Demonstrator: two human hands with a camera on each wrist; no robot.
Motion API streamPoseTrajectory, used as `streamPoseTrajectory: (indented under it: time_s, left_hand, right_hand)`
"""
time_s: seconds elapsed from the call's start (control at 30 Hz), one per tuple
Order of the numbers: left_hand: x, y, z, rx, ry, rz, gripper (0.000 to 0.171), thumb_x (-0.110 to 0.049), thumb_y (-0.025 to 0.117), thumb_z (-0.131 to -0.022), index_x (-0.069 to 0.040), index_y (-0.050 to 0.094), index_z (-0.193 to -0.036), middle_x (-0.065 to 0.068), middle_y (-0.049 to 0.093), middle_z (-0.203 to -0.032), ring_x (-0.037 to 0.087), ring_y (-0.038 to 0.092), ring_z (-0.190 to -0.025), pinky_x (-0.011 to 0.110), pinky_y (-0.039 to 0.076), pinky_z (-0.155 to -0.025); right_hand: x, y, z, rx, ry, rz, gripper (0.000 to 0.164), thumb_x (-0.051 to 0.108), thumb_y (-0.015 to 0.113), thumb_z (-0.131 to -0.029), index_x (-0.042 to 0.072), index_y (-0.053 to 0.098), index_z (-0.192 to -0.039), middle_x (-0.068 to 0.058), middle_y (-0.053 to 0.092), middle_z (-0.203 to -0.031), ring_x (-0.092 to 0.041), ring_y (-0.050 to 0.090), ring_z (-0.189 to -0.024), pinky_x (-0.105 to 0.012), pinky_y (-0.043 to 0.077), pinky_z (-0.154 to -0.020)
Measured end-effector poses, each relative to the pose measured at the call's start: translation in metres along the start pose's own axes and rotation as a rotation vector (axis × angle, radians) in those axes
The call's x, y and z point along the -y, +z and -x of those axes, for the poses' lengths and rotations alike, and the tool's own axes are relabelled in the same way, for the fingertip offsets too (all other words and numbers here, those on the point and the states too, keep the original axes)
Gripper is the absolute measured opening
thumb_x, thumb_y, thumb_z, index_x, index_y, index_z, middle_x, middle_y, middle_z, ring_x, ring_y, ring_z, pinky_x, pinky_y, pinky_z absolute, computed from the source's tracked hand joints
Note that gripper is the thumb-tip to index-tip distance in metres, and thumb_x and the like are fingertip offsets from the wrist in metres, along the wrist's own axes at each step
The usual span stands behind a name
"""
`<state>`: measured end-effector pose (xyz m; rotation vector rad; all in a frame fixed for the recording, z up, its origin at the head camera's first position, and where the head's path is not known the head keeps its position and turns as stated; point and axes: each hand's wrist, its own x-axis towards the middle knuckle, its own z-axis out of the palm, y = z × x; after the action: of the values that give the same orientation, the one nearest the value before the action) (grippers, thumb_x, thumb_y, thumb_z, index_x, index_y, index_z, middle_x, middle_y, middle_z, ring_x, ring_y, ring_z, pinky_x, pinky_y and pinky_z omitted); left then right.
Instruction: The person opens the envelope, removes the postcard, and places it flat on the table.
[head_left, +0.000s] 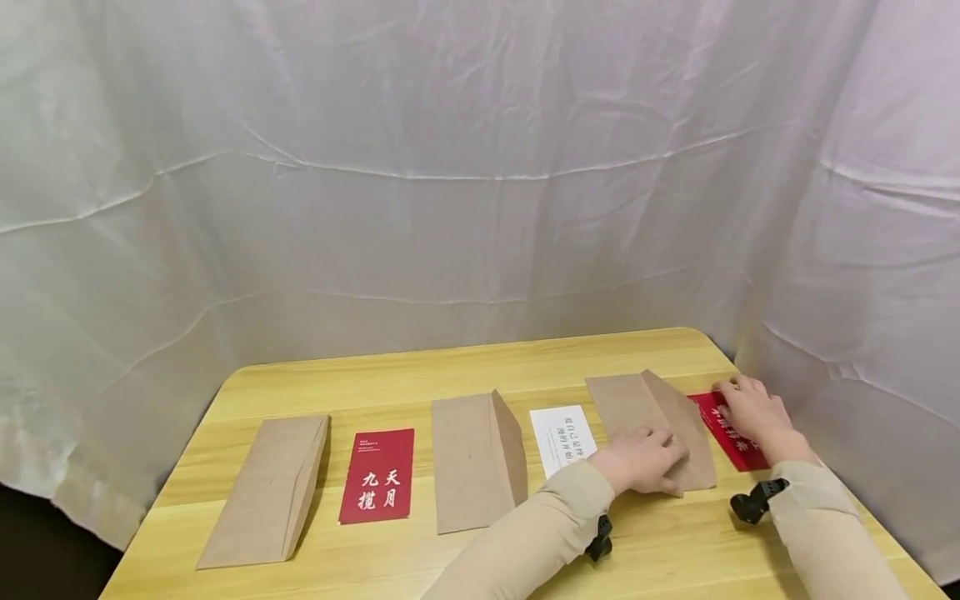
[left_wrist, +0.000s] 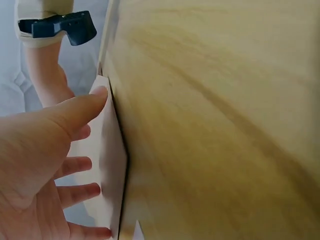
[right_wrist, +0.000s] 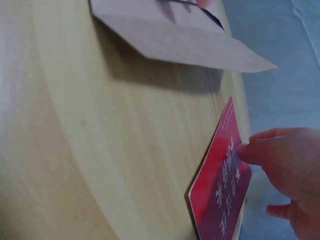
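My left hand (head_left: 643, 458) rests with spread fingers on the lower part of a brown paper envelope (head_left: 626, 402), whose flap (head_left: 678, 408) is unfolded toward the right. In the left wrist view the thumb (left_wrist: 87, 107) lies along the envelope's near edge. Farther right, my right hand (head_left: 756, 412) reaches over a red card (head_left: 738, 448) with white characters, its fingers by the card's right edge. The right wrist view shows the thumb tip (right_wrist: 245, 151) against the red card (right_wrist: 215, 192), which lies flat beside the envelope's raised flap (right_wrist: 200, 47).
Leftward on the wooden table (head_left: 450, 367) lie a white printed card (head_left: 555, 437), a second brown envelope (head_left: 468, 467), another red card (head_left: 378, 475) and a third envelope (head_left: 258, 492). A pale curtain (head_left: 480, 242) surrounds the table's back and sides.
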<state>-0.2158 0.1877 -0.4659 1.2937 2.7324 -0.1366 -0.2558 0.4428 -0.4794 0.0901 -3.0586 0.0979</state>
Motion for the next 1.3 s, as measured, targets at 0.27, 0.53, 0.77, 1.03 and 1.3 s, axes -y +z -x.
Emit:
streamPoseTrajectory:
  time_s: [0.27,0.53,0.77,1.03,1.3]
  left_hand:
    - [0.008,-0.004,0.012,-0.035,0.023,-0.025,0.06,-0.063,0.052,-0.091,-0.043,0.037,-0.145,-0.017,0.037,-0.151,0.009,0.036,-0.14,0.03,0.035,-0.115]
    - [0.024,-0.019,0.039,-0.072,-0.033,0.002,0.059,-0.069,0.049,-0.088,-0.048,0.039,-0.143,-0.018,0.037,-0.152,0.011,0.036,-0.142,0.046,0.039,-0.11]
    - [0.051,-0.031,0.073,-0.102,-0.064,0.062,0.054,-0.063,0.049,-0.092,-0.044,0.044,-0.141,-0.015,0.043,-0.15,0.012,0.036,-0.143,0.054,0.035,-0.113]
    - [0.083,-0.039,0.113,-0.151,-0.102,0.102,0.053,-0.058,0.048,-0.095,-0.036,0.045,-0.143,-0.007,0.043,-0.151,0.019,0.035,-0.144,0.054,0.036,-0.113]
    - [0.108,-0.048,0.151,-0.252,-0.168,0.198,0.053,-0.052,0.05,-0.097,-0.028,0.046,-0.143,-0.001,0.044,-0.151,0.024,0.035,-0.144,0.06,0.03,-0.114]
  right_hand:
    - [0.009,-0.01,0.0,-0.01,-0.008,-0.003,0.045,0.016,0.059,-0.092,-0.004,0.05,-0.131,-0.036,0.044,-0.128,-0.056,0.037,-0.118,-0.076,0.036,-0.087]
    - [0.023,-0.03,0.002,0.02,-0.028,-0.005,0.047,0.025,0.059,-0.094,-0.004,0.052,-0.13,-0.036,0.047,-0.129,-0.057,0.043,-0.115,-0.074,0.039,-0.087]
    - [0.038,-0.044,0.005,0.023,-0.06,-0.031,0.047,0.028,0.059,-0.094,-0.003,0.055,-0.129,-0.037,0.049,-0.129,-0.055,0.045,-0.117,-0.074,0.039,-0.088]
    - [0.067,-0.061,0.008,-0.096,-0.159,-0.067,0.041,0.027,0.063,-0.093,0.002,0.059,-0.126,-0.03,0.058,-0.125,-0.05,0.053,-0.114,-0.068,0.044,-0.088]
    - [0.097,-0.084,0.011,-0.17,-0.232,-0.1,0.038,0.021,0.062,-0.093,0.004,0.057,-0.128,-0.027,0.06,-0.123,-0.048,0.054,-0.115,-0.065,0.044,-0.091]
